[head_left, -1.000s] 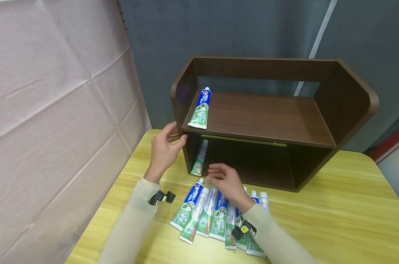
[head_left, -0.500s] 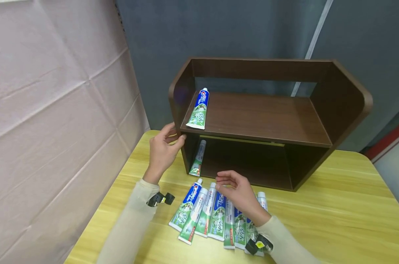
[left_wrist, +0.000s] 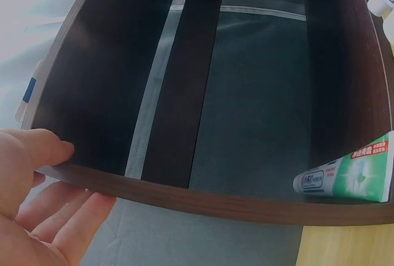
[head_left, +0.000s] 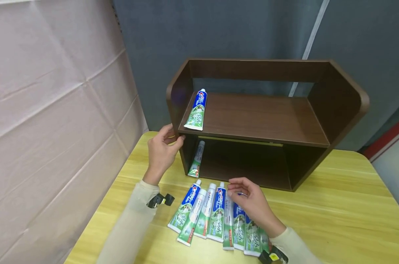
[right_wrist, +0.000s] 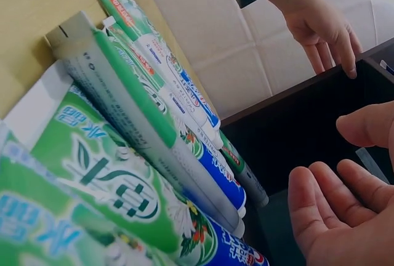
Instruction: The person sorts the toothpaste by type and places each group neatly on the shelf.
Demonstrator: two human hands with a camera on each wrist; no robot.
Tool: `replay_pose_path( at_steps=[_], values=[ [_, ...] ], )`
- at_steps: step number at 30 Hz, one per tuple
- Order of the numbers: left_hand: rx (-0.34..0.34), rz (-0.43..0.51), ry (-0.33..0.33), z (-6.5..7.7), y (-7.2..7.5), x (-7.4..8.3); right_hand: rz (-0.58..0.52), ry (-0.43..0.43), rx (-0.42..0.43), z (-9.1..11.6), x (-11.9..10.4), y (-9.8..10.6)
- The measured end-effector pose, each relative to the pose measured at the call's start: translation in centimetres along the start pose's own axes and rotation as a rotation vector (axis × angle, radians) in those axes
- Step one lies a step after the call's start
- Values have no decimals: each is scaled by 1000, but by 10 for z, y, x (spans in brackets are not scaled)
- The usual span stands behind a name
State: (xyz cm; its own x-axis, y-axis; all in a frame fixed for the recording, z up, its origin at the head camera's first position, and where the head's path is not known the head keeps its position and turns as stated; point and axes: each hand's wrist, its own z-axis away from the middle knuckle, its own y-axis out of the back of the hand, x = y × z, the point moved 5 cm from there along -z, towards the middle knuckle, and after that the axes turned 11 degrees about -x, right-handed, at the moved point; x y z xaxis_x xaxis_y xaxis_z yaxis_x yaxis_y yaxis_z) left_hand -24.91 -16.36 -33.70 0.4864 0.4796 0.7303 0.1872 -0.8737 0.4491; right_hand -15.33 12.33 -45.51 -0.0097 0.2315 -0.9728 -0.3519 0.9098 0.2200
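A dark brown two-level shelf (head_left: 258,117) stands on the table. My left hand (head_left: 162,154) grips its left side panel, thumb on the inner face and fingers outside, as the left wrist view (left_wrist: 55,198) shows. Over the right part of a row of toothpaste tubes (head_left: 217,216) hovers my right hand (head_left: 253,201), fingers loosely bent, holding nothing; it partly covers the rightmost tubes. One blue and green toothpaste tube (head_left: 197,110) lies at the left end of the upper level. A grey and green toothpaste tube (head_left: 197,159) leans against the left wall of the lower compartment.
The yellow wood-grain table (head_left: 344,205) extends to the right of the tubes. A pale cloth wall (head_left: 64,121) rises on the left, and a dark grey partition (head_left: 239,29) stands behind the shelf.
My right hand has moved right and toward me, from near the lower compartment's left part to over the right-hand tubes. My left hand keeps its grip on the shelf.
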Motion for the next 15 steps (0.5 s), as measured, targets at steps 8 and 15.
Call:
replay_pose_path(
  at_steps=[8,15],
  values=[
    [-11,-16,-29,-2,-2,3,-8,-10,29,19,0,11],
    [-4,-29,-50,-5,-3,5,11,32,57,34,3,25]
  ],
)
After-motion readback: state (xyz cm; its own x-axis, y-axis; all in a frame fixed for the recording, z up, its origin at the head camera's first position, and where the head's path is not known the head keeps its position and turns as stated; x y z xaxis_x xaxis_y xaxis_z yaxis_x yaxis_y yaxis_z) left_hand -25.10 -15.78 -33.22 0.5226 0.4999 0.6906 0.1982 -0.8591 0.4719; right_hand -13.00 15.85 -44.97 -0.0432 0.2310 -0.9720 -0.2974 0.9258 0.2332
